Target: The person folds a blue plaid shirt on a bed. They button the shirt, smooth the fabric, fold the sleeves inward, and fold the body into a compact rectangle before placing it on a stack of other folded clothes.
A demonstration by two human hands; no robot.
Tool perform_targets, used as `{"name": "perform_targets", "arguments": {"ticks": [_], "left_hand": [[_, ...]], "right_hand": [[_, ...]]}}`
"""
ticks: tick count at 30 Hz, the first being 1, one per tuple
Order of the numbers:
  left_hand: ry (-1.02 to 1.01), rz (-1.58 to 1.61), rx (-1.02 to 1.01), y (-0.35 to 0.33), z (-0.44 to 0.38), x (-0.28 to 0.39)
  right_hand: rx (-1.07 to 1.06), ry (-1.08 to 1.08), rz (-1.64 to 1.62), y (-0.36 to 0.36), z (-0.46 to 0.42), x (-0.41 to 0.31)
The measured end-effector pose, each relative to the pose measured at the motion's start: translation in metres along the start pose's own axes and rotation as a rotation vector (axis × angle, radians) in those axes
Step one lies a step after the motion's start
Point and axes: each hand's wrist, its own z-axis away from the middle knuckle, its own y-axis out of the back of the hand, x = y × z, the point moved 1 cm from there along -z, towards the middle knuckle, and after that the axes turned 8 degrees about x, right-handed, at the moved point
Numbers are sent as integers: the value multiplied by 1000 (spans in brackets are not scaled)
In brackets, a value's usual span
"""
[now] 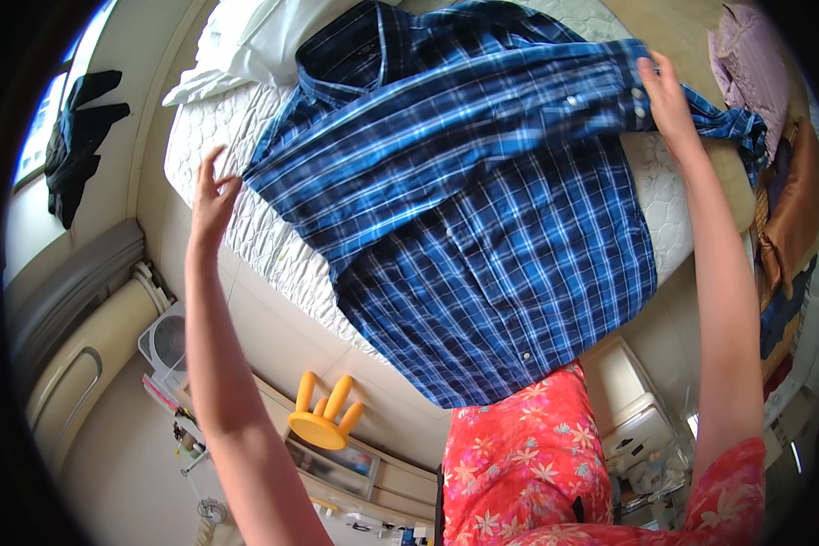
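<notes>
A blue plaid button-up shirt (539, 225) lies front side up on a quilted white pad (280, 252). Its collar (341, 85) points away from me and its hem hangs towards my body. One sleeve (437, 130) is laid across the chest to the right. At its end, my right hand (667, 102) grips the buttoned cuff (629, 89). The other sleeve (730, 126) extends to the right beyond that hand. My left hand (213, 194) is beside the shirt's left shoulder corner, fingers apart and holding nothing; whether a fingertip touches the fabric cannot be told.
White cloth (252, 44) is heaped beyond the collar. A pink garment (747, 68) and a brown garment (795, 205) lie at the right. On the left stand a grey fan (167, 338) and a cream cylindrical appliance (95, 368). A yellow stool (321, 426) is below the pad.
</notes>
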Motion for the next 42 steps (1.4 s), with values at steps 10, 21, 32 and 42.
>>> {"name": "perform_targets", "arguments": {"ticks": [10, 21, 32, 42], "left_hand": [[949, 1279, 173, -164, 208, 85], [-17, 2517, 99, -222, 145, -4], [30, -288, 366, -159, 108, -31], [-74, -501, 359, -150, 111, -57]], "right_hand": [[-81, -190, 65, -22, -2, 52], [-172, -437, -99, -25, 6, 68], [-101, -493, -154, -37, 13, 24], [-154, -117, -102, -98, 24, -11]]}}
